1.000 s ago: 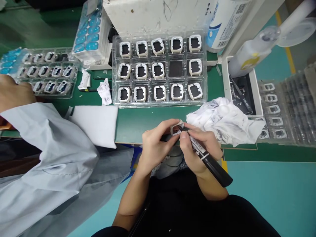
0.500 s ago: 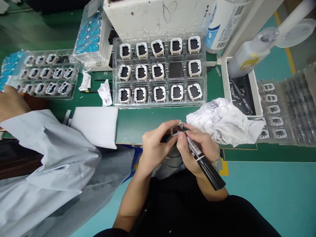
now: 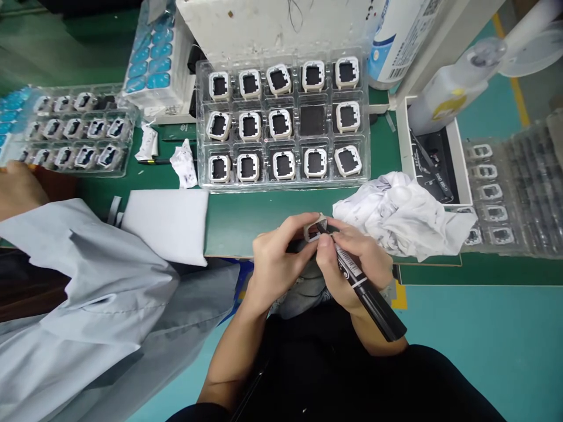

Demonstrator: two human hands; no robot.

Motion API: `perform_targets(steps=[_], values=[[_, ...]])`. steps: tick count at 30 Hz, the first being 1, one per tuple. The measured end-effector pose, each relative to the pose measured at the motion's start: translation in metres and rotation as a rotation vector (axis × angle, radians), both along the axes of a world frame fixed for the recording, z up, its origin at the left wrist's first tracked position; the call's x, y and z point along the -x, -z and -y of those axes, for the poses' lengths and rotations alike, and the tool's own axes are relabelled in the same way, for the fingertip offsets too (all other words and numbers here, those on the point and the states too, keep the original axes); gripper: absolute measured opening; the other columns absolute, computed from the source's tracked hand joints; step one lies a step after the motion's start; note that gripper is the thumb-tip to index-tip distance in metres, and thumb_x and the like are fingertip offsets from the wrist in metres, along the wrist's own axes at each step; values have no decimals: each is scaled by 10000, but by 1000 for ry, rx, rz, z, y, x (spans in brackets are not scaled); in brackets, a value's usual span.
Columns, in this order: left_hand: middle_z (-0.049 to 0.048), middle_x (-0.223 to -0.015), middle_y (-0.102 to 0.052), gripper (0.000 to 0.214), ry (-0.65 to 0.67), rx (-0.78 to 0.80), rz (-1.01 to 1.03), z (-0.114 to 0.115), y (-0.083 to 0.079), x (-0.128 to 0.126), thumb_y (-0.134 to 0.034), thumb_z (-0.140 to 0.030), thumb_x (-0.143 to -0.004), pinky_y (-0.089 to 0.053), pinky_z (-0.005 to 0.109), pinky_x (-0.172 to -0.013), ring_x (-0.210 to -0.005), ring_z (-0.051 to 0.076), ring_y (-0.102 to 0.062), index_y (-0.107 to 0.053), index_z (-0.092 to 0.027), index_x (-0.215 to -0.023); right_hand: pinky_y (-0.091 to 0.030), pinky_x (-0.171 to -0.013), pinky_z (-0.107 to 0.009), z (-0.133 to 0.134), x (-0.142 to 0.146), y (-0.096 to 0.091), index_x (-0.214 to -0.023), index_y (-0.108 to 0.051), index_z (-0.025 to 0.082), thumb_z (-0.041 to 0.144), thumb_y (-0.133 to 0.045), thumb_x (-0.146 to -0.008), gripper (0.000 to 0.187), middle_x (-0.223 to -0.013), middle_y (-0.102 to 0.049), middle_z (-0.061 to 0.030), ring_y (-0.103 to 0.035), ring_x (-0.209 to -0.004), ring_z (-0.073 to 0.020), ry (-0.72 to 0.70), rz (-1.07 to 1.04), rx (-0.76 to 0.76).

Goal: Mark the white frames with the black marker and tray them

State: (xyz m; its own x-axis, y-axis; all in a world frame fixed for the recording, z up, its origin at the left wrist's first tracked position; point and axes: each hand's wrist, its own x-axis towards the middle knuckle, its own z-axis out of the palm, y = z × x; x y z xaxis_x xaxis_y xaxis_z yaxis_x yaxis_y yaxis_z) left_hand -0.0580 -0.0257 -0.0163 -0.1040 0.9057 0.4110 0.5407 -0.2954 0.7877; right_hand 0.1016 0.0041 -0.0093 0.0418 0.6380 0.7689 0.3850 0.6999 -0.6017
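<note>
My left hand is closed on a small white watch-case frame, pinching it by the edge near the table's front. My right hand grips a black marker pen with a white label, its capped-looking thick end pointing down and right. The marker's front end meets the frame's inner side; the exact contact is hidden by my fingers. Beyond my hands a clear plastic tray holds several similar white frames in rows, with one pocket showing only its dark bottom.
A crumpled white cloth lies right of my hands. White foam lies left. A white box holds a bottle. More trays stand far right. A co-worker's sleeve and hand are at left.
My hands keep almost the same pose, with the marker shifted very slightly right and down. The view has moved a little; the co-worker's hand sits slightly lower.
</note>
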Motion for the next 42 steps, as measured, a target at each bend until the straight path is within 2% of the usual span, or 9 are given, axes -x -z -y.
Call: perform_targets(steps=[11,14,18,24,30,36,42], values=[[-9,-1236,-989,283,20,24,54,1,2,0,-935,-284,-1126,-783,227,-917,-947,163,-952,-891,-320,-1404,-895,-963,-436,-1,1,5,-1281,-809,286,111,-861,-1053,292,-905,-884,30,-908,-735,-239,-29,-44,-24],[-19,-1205,-986,297,33,2,57,-1,2,1,-931,-252,-1120,-768,209,-896,-916,149,-938,-894,-321,-1406,-897,-966,-433,-1,0,4,-1255,-808,293,128,-859,-1067,255,-893,-878,42,-886,-694,-219,-28,-34,-25],[3,-1212,-987,273,16,40,35,-1,2,1,-919,-306,-1129,-786,246,-891,-924,175,-939,-897,-314,-1401,-908,-915,-448,-1,1,2,-1180,-787,308,158,-831,-1099,176,-871,-875,42,-923,-730,-243,5,2,-12],[-8,-1183,-980,309,22,32,76,-1,3,0,-924,-243,-1103,-781,239,-893,-914,167,-935,-898,-329,-1399,-897,-883,-406,-1,2,4,-1207,-767,306,153,-852,-1080,216,-891,-884,42,-960,-805,-261,8,-19,-9],[5,-1232,-988,287,22,62,61,-1,3,1,-918,-293,-1114,-803,254,-936,-970,183,-957,-897,-310,-1399,-896,-927,-424,-1,1,4,-1217,-786,307,141,-853,-1074,230,-881,-884,48,-929,-735,-247,5,-18,-27],[-8,-1229,-988,313,31,53,99,0,0,0,-930,-238,-1094,-797,242,-952,-974,176,-963,-901,-319,-1395,-895,-919,-415,-1,1,3,-1222,-784,289,105,-863,-1054,262,-904,-903,30,-950,-784,-253,-11,-34,-16],[15,-1239,-988,304,26,107,109,-1,0,1,-953,-343,-1103,-812,271,-973,-994,198,-968,-904,-301,-1400,-906,-921,-454,0,-1,4,-1227,-779,289,121,-851,-1071,241,-907,-912,29,-934,-743,-247,-23,-24,-25]])
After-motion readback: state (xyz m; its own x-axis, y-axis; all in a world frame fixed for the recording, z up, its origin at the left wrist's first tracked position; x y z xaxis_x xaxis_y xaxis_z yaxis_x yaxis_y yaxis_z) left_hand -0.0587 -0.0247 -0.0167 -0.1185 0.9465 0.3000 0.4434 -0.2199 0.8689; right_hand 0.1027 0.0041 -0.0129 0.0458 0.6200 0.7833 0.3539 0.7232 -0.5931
